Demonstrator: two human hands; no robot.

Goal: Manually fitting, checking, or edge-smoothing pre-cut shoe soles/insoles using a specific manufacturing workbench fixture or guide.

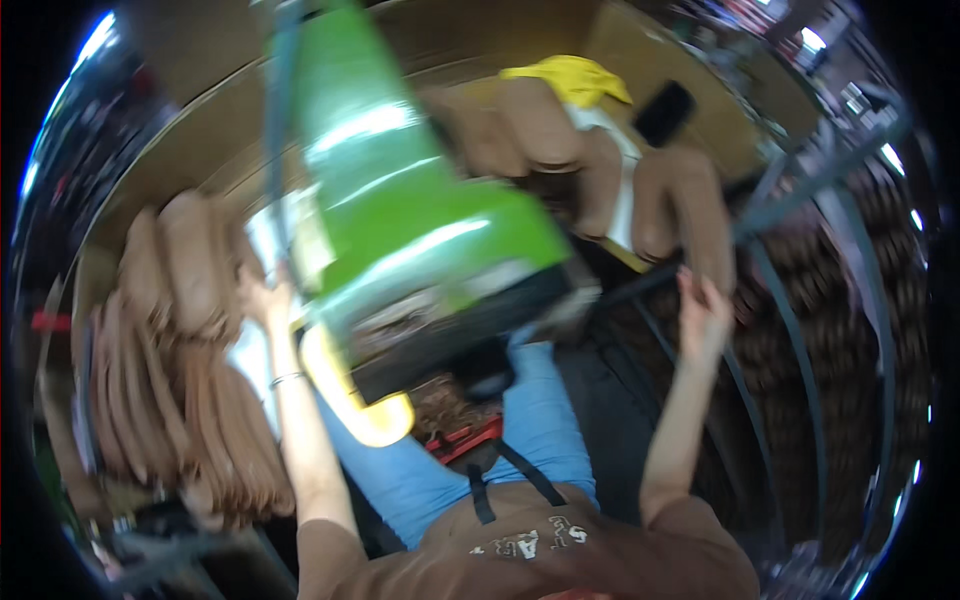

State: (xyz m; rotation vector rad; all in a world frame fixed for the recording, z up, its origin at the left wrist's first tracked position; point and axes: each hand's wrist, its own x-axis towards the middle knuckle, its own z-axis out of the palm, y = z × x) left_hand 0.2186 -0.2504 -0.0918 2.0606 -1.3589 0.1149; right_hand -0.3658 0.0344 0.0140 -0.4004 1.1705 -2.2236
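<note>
My left hand (265, 302) is slightly blurred, its fingers apart, beside stacked brown sole-shaped pieces (190, 265). More of these stand on edge in a packed row (215, 425) just below. Over on the right, my right hand (704, 318) has its fingers loosely spread at the near end of a long brown piece (705, 215); whether they grip it cannot be made out. Between my hands stands a green machine (430, 225) with a dark lower edge. A curved yellow part (375, 415) sits at its lower left, close to my leg.
More brown pieces (540, 125) lie behind the machine, near a yellow cloth (570, 78) and a black object (664, 112). Cardboard walls (140, 205) curve around the work area. To the right, a metal-framed rack (790, 300) holds many brown pieces. A red part (465, 438) is between my legs.
</note>
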